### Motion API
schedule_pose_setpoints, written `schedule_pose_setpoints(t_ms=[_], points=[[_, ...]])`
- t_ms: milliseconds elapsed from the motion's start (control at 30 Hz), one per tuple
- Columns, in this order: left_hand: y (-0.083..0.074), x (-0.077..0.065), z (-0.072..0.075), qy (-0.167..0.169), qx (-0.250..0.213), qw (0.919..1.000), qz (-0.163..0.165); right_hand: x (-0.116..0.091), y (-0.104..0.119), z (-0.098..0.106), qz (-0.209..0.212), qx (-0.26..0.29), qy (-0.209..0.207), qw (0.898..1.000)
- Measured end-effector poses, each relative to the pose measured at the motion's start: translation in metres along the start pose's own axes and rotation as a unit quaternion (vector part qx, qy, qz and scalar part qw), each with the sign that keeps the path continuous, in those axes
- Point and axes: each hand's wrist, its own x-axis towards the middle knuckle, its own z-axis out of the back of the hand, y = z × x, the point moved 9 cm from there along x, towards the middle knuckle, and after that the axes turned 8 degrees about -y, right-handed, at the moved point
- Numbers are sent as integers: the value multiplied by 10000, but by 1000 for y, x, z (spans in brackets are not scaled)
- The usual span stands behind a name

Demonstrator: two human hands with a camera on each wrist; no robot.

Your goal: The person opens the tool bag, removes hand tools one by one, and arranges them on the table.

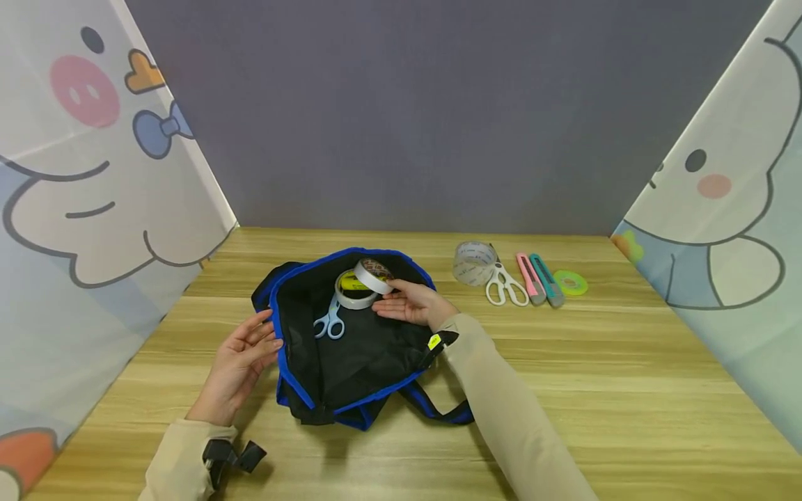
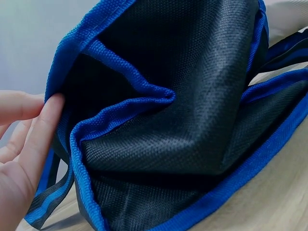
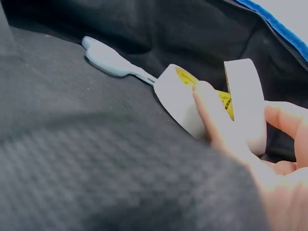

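Note:
A black bag [image 1: 376,355] with blue trim lies with its mouth spread wide. My left hand [image 1: 241,358] pinches its left rim between thumb and fingers; the left wrist view shows the blue edging [image 2: 79,36] in that grip. Inside the bag, my right hand [image 1: 410,304] holds a roll of white tape [image 3: 248,103] between thumb and fingers. Next to it, a second white tape roll [image 1: 356,303] lies in the bag, with a yellow item [image 1: 352,281] showing within its ring. Light blue scissors [image 1: 330,323] lie beside this roll, their blades partly hidden by it.
Right of the bag lie a clear tape roll [image 1: 473,264], white-handled scissors [image 1: 504,285], a pink cutter [image 1: 531,280], a teal cutter [image 1: 547,280] and a green tape disc [image 1: 570,282]. A bag strap [image 1: 441,414] trails on the wooden table [image 1: 626,390]. Panels enclose the table's back and sides.

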Motion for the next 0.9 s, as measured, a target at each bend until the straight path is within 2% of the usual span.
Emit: schedule_pose_setpoints(t_ms=[233,367,500,700,900], points=[[-1,0,1,-11,-32,10000,18,-3,2,0,144,188,-168,9996],[0,0,1,-25,-24,10000,37,-5,4,-5,295,-371,-42,9989],[1,0,0,-15,-8,10000,34,-8,6,-10,532,-1109,155,9923],[1,0,0,-8,39,10000,24,-10,10,-10,721,-1331,182,9883],[2,-1,1,-49,127,9999,27,-15,17,-13,1099,-1531,236,9818]])
